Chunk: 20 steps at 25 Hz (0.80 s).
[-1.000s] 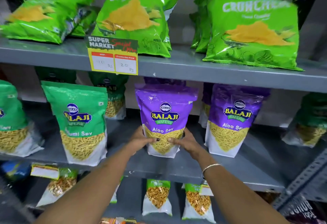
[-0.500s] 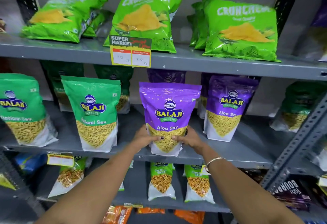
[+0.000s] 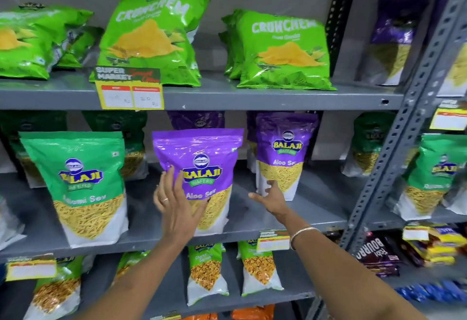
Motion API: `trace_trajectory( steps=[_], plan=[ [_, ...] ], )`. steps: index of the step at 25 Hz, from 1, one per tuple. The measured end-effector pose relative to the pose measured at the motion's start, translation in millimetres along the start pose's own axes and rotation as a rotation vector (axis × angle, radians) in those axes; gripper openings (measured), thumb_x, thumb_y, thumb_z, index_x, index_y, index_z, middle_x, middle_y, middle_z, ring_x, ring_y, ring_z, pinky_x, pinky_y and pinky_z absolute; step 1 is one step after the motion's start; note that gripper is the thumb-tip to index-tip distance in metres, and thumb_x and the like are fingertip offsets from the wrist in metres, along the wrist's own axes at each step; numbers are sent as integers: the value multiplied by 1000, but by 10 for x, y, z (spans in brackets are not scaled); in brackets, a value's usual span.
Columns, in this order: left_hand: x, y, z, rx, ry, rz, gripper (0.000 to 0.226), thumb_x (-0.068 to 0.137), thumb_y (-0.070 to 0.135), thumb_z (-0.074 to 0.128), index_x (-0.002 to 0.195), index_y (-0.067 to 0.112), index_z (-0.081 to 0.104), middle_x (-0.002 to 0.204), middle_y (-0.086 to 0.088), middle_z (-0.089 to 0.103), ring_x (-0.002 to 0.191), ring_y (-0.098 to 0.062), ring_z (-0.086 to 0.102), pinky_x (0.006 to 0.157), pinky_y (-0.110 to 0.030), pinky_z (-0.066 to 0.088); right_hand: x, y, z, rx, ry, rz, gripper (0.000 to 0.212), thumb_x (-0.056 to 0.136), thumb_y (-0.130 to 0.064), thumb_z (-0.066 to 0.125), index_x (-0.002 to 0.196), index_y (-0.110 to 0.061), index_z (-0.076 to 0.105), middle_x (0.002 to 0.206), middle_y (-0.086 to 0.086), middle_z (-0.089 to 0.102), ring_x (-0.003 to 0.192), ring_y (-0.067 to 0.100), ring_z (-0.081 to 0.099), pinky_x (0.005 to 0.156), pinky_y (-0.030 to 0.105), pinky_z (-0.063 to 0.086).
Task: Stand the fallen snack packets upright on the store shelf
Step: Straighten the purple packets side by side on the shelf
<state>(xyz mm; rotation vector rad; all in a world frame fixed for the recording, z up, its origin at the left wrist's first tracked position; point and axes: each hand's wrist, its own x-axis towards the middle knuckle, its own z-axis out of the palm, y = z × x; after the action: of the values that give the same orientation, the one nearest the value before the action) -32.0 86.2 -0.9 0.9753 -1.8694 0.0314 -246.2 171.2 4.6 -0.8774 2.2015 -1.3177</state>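
Note:
A purple Aloo Sev packet [image 3: 202,158] stands upright at the front of the middle shelf [image 3: 316,208]. My left hand [image 3: 174,201] lies flat against its lower left face, fingers spread. My right hand [image 3: 270,197] is open, off that packet, fingers reaching to the bottom left corner of a second purple Aloo Sev packet [image 3: 284,153], which stands upright further back to the right. A green Ratlami Sev packet [image 3: 80,183] stands upright to the left. On the top shelf, a green Crunchem bag [image 3: 32,39] lies tipped on its side at the left.
Two more Crunchem bags [image 3: 151,39] [image 3: 283,49] lean on the top shelf behind a yellow price tag [image 3: 130,96]. A grey perforated upright [image 3: 404,127] divides off the right bay with more packets. Green packets [image 3: 207,271] stand on the lower shelf.
Both hands held the front purple packet by its lower sides. Now the right hand has let go and moved right toward the second purple packet; the left hand has slid up its face.

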Motion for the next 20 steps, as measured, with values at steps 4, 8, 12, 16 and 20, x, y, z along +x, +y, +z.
trace_trajectory(
  steps=[4, 8, 12, 16, 20],
  plan=[
    [-24, 679, 436, 31, -29, 446, 65, 73, 50, 49, 125, 13, 38, 138, -5, 33, 133, -22, 24, 107, -36, 15, 354, 275, -622, -62, 181, 30, 86, 67, -26, 80, 134, 2, 34, 135, 24, 47, 127, 37, 43, 106, 43, 38],
    [138, 1307, 1116, -107, -273, 105, 68, 77, 37, 56, 135, 8, 33, 138, -15, 48, 127, -29, 43, 105, -41, 34, 835, 483, -1060, -17, 166, 68, 92, 63, -27, 84, 132, 4, 32, 141, 23, 40, 134, 34, 36, 111, 41, 32],
    [418, 1560, 1659, -538, -596, -613, 93, 78, 13, 69, 146, 1, 7, 155, -16, 19, 142, -26, 24, 113, -31, 21, 1234, 594, -1189, 105, -73, 73, 98, 63, -17, 84, 139, 3, 27, 141, 19, 44, 129, 26, 45, 98, 24, 41],
    [440, 1647, 1829, -710, -693, -768, 60, 79, -2, 65, 132, 0, 36, 135, -17, 50, 108, -17, 50, 80, -23, 47, 1326, 657, -1171, 192, -230, -17, 97, 37, -26, 91, 121, -1, 51, 115, 10, 62, 103, 16, 55, 81, 23, 47],
    [270, 1671, 1720, -619, -671, -761, 25, 72, 0, 73, 79, 16, 55, 83, -6, 61, 76, -18, 55, 55, -10, 47, 1207, 805, -1307, 297, -250, -23, 68, 52, -8, 86, 111, -3, 52, 124, 25, 62, 98, 29, 63, 90, 44, 55]
  ],
)
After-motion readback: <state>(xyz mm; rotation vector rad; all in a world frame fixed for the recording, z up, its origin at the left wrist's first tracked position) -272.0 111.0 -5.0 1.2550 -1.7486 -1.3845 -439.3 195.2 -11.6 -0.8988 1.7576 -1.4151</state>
